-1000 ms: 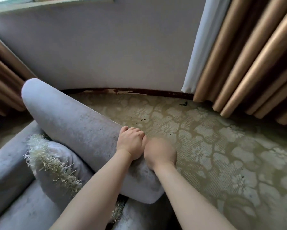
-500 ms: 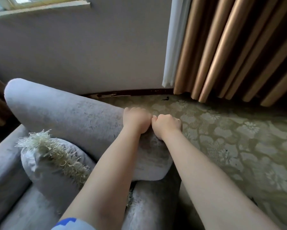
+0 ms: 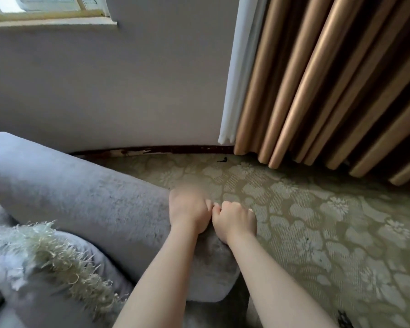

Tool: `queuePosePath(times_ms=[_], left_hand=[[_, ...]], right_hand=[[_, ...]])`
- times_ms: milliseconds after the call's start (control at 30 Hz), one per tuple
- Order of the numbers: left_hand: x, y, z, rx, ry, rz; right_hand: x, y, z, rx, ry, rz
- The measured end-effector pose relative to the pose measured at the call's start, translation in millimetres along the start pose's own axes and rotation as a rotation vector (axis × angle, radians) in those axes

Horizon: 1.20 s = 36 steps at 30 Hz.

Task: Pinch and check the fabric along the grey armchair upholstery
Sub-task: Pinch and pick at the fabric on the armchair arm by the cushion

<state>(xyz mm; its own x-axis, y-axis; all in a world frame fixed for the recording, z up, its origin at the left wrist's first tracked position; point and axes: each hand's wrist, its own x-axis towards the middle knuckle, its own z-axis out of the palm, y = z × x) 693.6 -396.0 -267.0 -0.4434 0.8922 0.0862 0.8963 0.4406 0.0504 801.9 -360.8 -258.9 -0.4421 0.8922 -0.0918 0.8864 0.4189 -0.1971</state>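
Fingers now curling closed, the left hand (image 3: 189, 211) and right hand (image 3: 234, 221) are pinching the grey plush armchair armrest (image 3: 92, 197) beneath them.

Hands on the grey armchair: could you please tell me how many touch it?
2. The left hand, blurred, rests atop the grey upholstered armrest near its front end; the right hand sits beside it at the outer edge, its grip pinching the fabric. None seems hidden.

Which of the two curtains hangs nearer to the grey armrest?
The narrow white curtain: it hangs against the bare wall, left of the pleated tan curtain.
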Motion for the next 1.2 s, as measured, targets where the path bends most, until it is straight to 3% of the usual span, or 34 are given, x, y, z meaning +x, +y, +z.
queuePosePath(times_ms=[67, 400, 667, 1200], left_hand=[[6.9, -1.8, 3.8, -0.018, 0.036, -0.046], [1.3, 0.1, -1.1, -0.029, 0.003, -0.044], [-16.4, 13.7, -5.7, 0.062, 0.015, -0.066], [-47.5, 113.4, -4.0, 0.001, -0.013, 0.092]], right_hand=[[8.8, 1.3, 5.0, -0.021, 0.046, -0.009], [12.2, -1.7, 1.7, 0.011, -0.095, 0.047], [-7.6, 10.8, -0.1, 0.031, -0.073, -0.030], [-53.2, 111.4, -9.6, 0.044, -0.020, 0.138]])
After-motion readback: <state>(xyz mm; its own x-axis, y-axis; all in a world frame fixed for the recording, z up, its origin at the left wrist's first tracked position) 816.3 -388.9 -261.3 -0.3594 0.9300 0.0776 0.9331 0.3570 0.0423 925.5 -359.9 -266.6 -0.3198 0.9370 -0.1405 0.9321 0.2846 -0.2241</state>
